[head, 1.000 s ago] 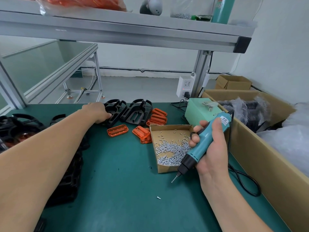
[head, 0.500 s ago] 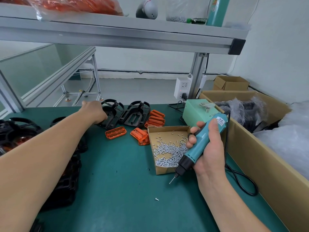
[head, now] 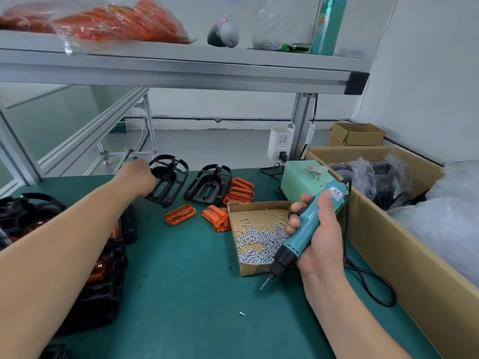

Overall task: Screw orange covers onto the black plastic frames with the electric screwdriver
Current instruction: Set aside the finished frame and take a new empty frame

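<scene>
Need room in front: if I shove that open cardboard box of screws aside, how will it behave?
The cardboard box looks shallow and thin-walled, so it should slide on the mat but buckle if pinched. The screws lie loose, heaped toward its near end; a quick shove would likely scatter some. One stray screw already lies outside.

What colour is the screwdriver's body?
Teal screwdriver, black at the nose; head view.

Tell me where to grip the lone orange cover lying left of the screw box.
Pinch the orange cover across its two long edges, from above: it lies flat, apart from the other covers, and its narrow width suits a thumb-and-finger pinch. The left hand is nearest.
</scene>
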Tool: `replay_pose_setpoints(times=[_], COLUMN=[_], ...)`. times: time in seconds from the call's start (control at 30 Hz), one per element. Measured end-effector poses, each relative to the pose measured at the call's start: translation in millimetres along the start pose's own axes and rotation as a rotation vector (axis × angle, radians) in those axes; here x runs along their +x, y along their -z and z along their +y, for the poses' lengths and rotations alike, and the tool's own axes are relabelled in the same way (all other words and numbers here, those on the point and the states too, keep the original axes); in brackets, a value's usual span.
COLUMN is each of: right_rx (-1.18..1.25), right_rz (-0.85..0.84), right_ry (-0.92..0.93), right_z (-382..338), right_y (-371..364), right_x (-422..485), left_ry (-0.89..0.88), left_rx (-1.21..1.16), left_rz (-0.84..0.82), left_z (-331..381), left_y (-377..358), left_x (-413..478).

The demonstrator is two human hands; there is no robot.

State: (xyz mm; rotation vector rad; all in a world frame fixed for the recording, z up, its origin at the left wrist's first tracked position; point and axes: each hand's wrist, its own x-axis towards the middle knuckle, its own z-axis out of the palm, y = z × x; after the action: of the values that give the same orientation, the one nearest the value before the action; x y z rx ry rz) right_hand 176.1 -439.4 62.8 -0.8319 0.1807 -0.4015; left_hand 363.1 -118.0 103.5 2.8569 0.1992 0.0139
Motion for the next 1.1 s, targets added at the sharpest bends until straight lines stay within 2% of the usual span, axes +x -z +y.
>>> replay_pose_setpoints(times=[0.23,0.37,0.47,0.63,0.8,0.9,1.03,1.1], right_rx=[-0.004,0.003,0.002,0.019,0.011,0.004,0.000,-0.010], right_rz=[0.005,-0.003,-0.003,0.003,-0.004,-0.002,0.001,0.009], right_ry=[-0.002,-0.002,-0.006,-0.018,-0.017,-0.009,-0.011,-0.015], right_z=[0,0,1,1,3,3,4,4], right_y=[-1,0,1,2,4,4,4,4], right_x=[0,0,0,2,5,5,4,4], left_ry=[-0.044,-0.165,-0.292,-0.494,-0.837,-0.959,-1.029,-0.996], left_rx=[-0.058,-0.047,-0.052,0.088,0.449,0.654,0.509,0.480], left_rz=[0.013,-0.011,-0.114,-0.422,-0.533,-0.607,-0.570,-0.588], left_z=[-5,1,7,20,47,60,48,47], left_y=[17,35,53,76,40,2,-1,3], left_x=[-20,-44,-72,-132,-173,-195,-223,-230])
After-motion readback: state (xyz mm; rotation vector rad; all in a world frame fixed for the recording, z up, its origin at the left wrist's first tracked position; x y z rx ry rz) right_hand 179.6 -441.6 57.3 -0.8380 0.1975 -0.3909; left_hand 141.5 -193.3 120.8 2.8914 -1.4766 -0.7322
